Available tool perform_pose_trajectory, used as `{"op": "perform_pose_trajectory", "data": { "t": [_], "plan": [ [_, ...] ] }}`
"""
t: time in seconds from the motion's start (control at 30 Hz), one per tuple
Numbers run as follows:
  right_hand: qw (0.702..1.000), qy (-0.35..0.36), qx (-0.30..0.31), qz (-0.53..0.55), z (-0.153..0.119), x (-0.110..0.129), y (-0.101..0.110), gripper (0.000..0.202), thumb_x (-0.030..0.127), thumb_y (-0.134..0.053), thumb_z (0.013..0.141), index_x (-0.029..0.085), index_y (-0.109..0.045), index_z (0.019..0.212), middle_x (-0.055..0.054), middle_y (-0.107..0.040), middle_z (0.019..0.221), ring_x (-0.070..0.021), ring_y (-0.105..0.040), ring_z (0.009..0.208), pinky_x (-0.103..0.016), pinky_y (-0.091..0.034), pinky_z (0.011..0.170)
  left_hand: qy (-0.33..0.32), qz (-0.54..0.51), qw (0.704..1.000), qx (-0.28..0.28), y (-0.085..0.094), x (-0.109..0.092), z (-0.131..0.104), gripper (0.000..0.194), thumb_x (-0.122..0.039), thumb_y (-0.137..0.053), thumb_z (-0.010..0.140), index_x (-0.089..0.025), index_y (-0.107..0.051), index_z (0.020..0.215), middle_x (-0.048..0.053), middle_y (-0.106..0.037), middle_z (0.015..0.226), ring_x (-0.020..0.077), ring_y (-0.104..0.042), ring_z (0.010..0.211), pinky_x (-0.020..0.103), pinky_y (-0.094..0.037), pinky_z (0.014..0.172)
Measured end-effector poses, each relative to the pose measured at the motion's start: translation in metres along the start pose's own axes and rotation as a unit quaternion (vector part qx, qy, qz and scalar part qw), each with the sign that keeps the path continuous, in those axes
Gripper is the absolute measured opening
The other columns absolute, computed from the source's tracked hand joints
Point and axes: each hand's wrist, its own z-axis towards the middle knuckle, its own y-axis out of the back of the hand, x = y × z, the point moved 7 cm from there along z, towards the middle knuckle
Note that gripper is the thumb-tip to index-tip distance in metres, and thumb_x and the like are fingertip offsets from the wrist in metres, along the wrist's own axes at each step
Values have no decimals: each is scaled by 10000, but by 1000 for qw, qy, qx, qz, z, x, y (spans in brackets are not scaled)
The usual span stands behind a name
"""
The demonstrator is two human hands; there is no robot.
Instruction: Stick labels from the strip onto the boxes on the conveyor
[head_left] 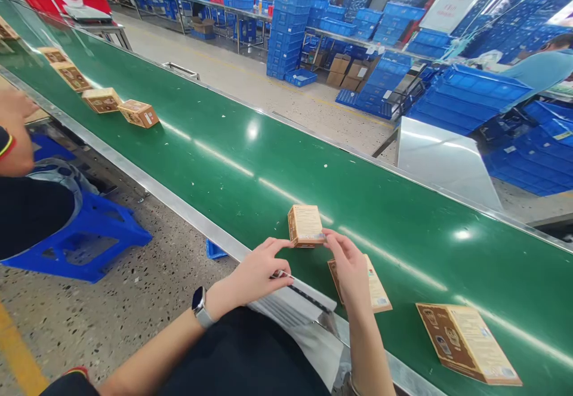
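A small brown-and-cream cardboard box (pixel 307 223) stands on the green conveyor belt in front of me. My right hand (pixel 350 265) pinches its lower right corner between thumb and fingertips. On the opposite side, my left hand (pixel 264 269) reaches over the belt's metal edge with its fingers spread, the index fingertip at the box's lower left corner. Partly hidden beneath my right hand lies a flat-looking carton (pixel 378 288) of the same print. Farther right on the belt is a similar brown-and-cream carton (pixel 470 342).
Several printed boxes (pixel 138 113) sit up the belt (pixel 233 139) to the left. Another person's hand (pixel 15 110) is at the left edge, above a blue stool (pixel 102 235). Stacked blue crates (pixel 290 20) and a metal sheet (pixel 443 157) stand beyond the belt.
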Motion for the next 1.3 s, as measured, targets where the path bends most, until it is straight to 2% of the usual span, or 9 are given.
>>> {"op": "perform_pose_trajectory", "data": {
  "t": [0.07, 0.13, 0.2, 0.3, 0.43, 0.63, 0.83, 1.13, 1.3],
  "plan": [
    [999, -32, -40, 16, 16, -9, 0, 421, 568, -662, 752, 191, -717, 931, -105, -751, 1031, -281, -669, 984, -411, -512, 868, -73, 31, 997, 11, -7, -5, 5, 106, -175, -761, 832, -192, -714, 738, 62, -440, 1558, 342, -312, 1473, 492, -346, 1176],
    [997, -35, -62, 18, 30, -13, 0, 451, 583, -669, 713, 182, -703, 916, -99, -747, 984, -274, -659, 948, -396, -503, 839, -139, 71, 987, 27, -17, -9, 11, 108, -194, -750, 854, -184, -712, 753, 53, -372, 1600, 351, -191, 1524, 545, -257, 1226],
    [996, -42, -80, 19, 41, -17, 2, 456, 588, -692, 664, 181, -689, 868, -86, -736, 910, -264, -648, 888, -375, -493, 789, -167, 94, 981, 41, -26, -9, 17, 127, -218, -739, 871, -178, -707, 754, 58, -373, 1599, 343, -200, 1522, 550, -246, 1235],
    [994, -57, -88, 24, 50, -24, 4, 460, 598, -718, 606, 184, -672, 802, -61, -711, 805, -244, -629, 790, -348, -474, 705, -167, 103, 979, 50, -33, -7, 26, 144, -222, -736, 875, -174, -700, 744, 61, -384, 1590, 330, -245, 1509, 541, -260, 1235],
    [994, -67, -72, 43, 44, -31, 3, 455, 594, -750, 587, 194, -657, 783, -37, -703, 753, -221, -629, 731, -326, -483, 659, -151, 84, 985, 26, -27, -5, 28, 151, -202, -731, 878, -173, -686, 737, 79, -394, 1583, 306, -311, 1489, 521, -257, 1240],
    [990, -77, -79, 88, 18, -39, 6, 451, 579, -753, 655, 196, -667, 877, -58, -748, 893, -226, -681, 826, -326, -532, 704, -151, 44, 987, 34, -20, -2, 25, 161, -190, -740, 862, -187, -677, 714, 64, -403, 1581, 306, -318, 1487, 494, -319, 1213],
    [984, -86, -97, 123, 15, -48, 6, 465, 568, -728, 689, 169, -706, 926, -100, -763, 1021, -253, -714, 872, -346, -567, 708, -150, 30, 987, 55, -28, -8, 27, 174, -155, -744, 848, -179, -671, 692, 75, -410, 1576, 306, -317, 1487, 477, -341, 1205],
    [987, -79, -133, 39, 12, -47, 25, 392, 548, -693, 662, 177, -680, 784, -120, -758, 1013, -258, -699, 829, -357, -561, 693, -162, 30, 982, 95, -42, -18, 32, 168, -191, -735, 866, -188, -687, 704, 40, -360, 1601, 302, -281, 1501, 495, -297, 1225],
    [983, -47, -169, -60, 6, -34, 36, 357, 548, -665, 678, 205, -638, 773, -118, -737, 964, -280, -673, 856, -408, -512, 795, -169, 36, 978, 112, -49, -25, 35, 179, -185, -722, 868, -183, -698, 690, 32, -351, 1603, 301, -288, 1498, 492, -281, 1232]
  ]
}}
